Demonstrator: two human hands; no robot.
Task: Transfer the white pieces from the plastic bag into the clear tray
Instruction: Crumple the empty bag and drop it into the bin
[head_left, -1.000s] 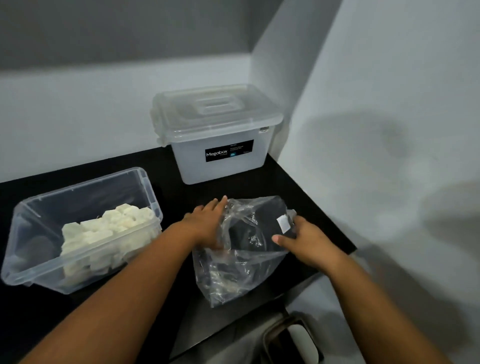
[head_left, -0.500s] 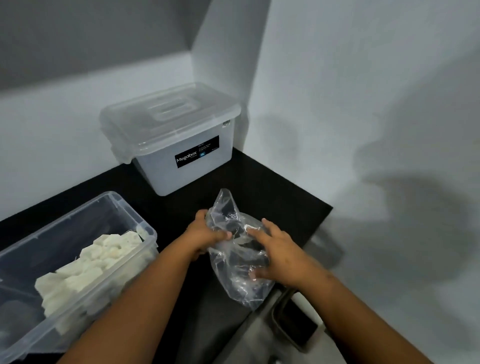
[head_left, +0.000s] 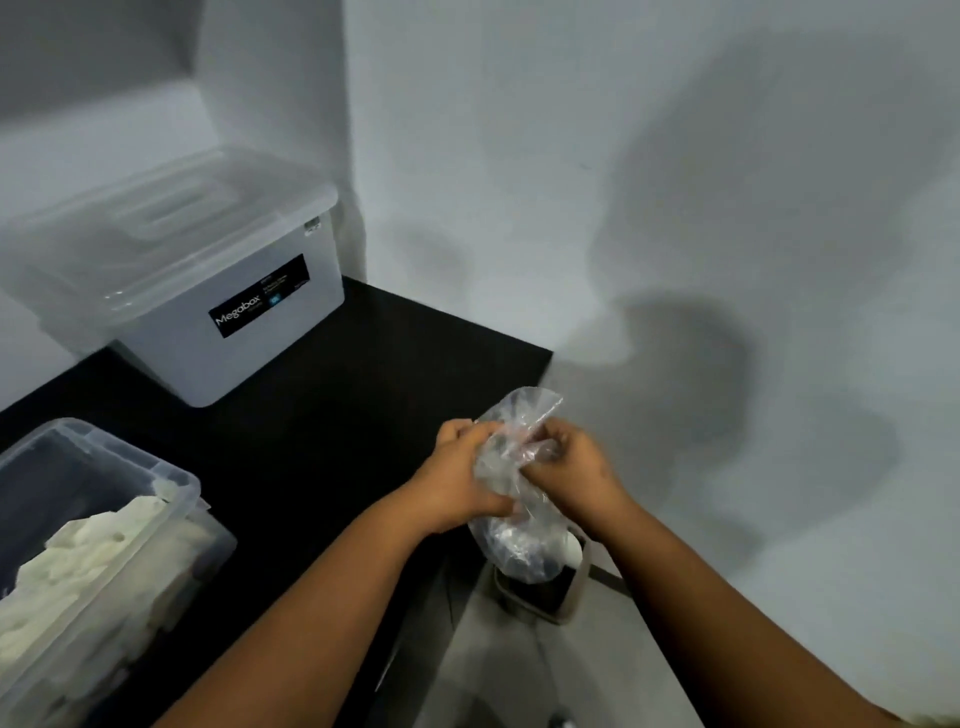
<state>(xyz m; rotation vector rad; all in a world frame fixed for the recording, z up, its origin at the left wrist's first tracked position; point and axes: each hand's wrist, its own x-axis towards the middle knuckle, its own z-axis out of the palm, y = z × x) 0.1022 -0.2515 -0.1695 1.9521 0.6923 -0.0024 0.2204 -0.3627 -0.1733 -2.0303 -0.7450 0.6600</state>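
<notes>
The black counter (head_left: 332, 415) carries a lidded box (head_left: 197, 291) at the back and, nearer than the box and left of it, the clear tray (head_left: 171, 499) heaped with white pieces (head_left: 88, 566). Right of the tray, past the counter's edge, the bag (head_left: 519, 540) is held above a small bin (head_left: 566, 597). The bag is gripped by the left hand (head_left: 462, 478) and pinched at its top by the right hand (head_left: 571, 467).

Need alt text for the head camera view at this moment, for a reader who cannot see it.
Both hands, left hand and right hand, grip a crumpled plastic bag past the black counter edge. A clear tray of white pieces sits left, a lidded storage box behind.
</notes>
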